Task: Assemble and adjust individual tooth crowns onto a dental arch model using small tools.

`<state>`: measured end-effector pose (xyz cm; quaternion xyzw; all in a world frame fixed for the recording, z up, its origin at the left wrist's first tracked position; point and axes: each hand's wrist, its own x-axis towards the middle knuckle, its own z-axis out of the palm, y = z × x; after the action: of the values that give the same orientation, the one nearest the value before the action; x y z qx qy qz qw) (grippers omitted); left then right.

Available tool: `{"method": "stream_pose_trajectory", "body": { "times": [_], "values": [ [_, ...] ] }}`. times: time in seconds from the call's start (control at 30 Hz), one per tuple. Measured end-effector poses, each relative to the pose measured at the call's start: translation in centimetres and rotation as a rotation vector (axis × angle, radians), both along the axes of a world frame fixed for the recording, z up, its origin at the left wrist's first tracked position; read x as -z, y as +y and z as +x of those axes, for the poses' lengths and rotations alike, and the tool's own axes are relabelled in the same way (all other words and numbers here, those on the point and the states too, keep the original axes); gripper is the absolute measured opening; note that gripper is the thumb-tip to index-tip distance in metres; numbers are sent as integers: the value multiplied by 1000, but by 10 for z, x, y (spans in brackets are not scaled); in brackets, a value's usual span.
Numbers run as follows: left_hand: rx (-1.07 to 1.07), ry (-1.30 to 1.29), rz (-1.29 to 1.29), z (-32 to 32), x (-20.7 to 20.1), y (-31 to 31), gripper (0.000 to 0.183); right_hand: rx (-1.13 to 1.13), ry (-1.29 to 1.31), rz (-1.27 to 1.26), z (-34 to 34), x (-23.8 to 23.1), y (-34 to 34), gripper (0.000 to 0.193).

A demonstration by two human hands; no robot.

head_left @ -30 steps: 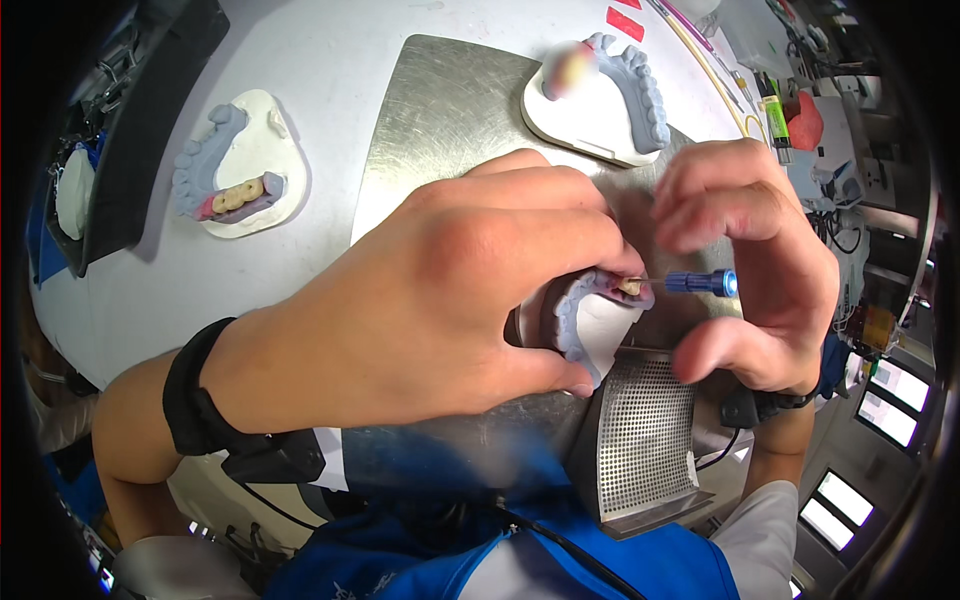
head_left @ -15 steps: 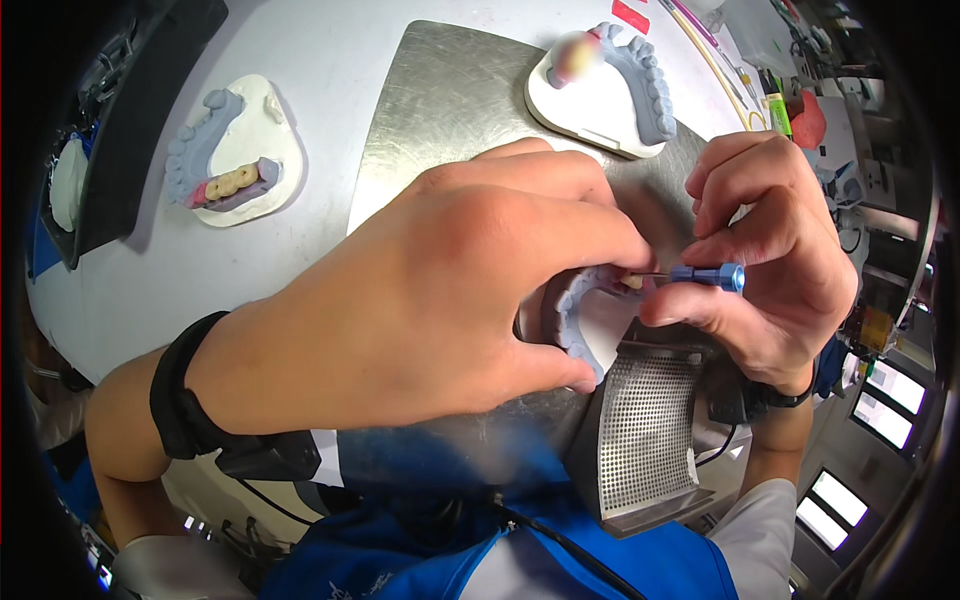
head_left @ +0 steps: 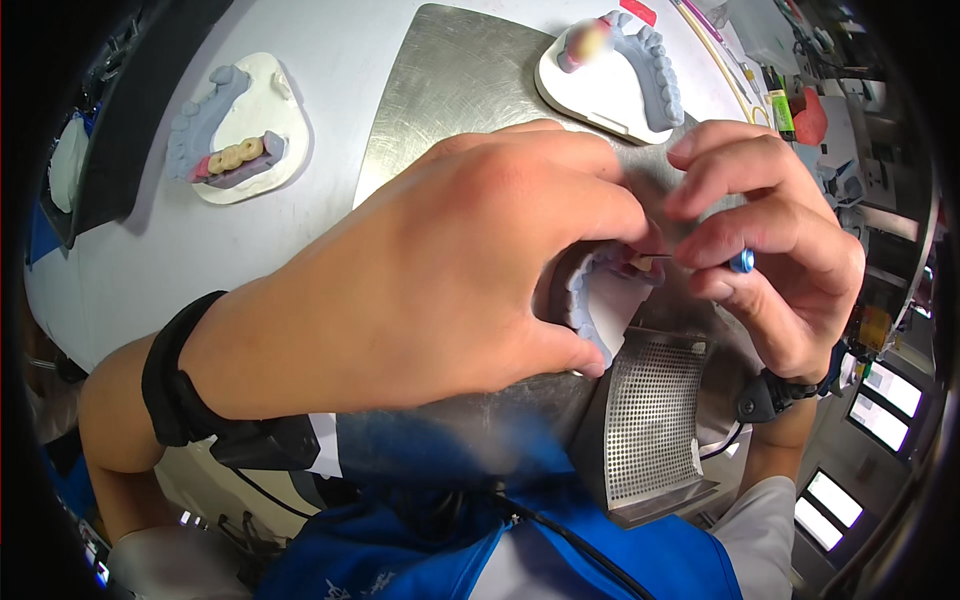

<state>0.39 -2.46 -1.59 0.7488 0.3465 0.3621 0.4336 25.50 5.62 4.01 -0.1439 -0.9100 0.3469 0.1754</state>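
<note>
Head view: my left grip point(head_left: 480, 260) was wrapped around a tooth model point(head_left: 608, 300), with my thumb at its near edge and a finger at its far edge. The tooth model had a white base and a curved row of grey teeth, and I held it over the shiny metal plate point(head_left: 450, 80). My left grip hid some of it. My right grip point(head_left: 775, 240) pinched a small blue tool point(head_left: 741, 261) between my thumb and a finger, and the end of its handle poked out. Its thin tip pointed left, at a yellowish tooth point(head_left: 642, 263) on the model. It was too small for me to tell if they touched.

A bent metal sheet point(head_left: 655, 420), full of little holes, was beside the model, on the side near my body. Off to the left, a second model point(head_left: 255, 115) lay on the white surface point(head_left: 330, 60), with yellowish teeth and a bit of pink on it. A third model point(head_left: 600, 80) sat past my fingers, near the far right part of the plate, and one bit looked blurry. A black tray point(head_left: 150, 110) was at the far left. I wore a black band point(head_left: 165, 375) on my left wrist.
</note>
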Motion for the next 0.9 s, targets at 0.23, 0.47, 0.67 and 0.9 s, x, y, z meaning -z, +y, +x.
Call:
{"method": "stream_pose_trajectory", "body": {
  "times": [0.23, 0.47, 0.67, 0.9],
  "values": [
    [15, -10, -9, -1, 2, 0, 56, 81, 71, -147, -6, 4, -10, 25],
    [15, 6, -6, -3, 2, -1, 56, 226, 266, -160, -22, 15, -23, 23],
    [-2, 2, -16, -2, 3, -1, 54, 161, 23, -32, -10, 4, -19, 24],
    [24, -124, 47, -2, 9, 5, 53, 98, -28, -12, -8, -9, -14, 24]
  ]
}}
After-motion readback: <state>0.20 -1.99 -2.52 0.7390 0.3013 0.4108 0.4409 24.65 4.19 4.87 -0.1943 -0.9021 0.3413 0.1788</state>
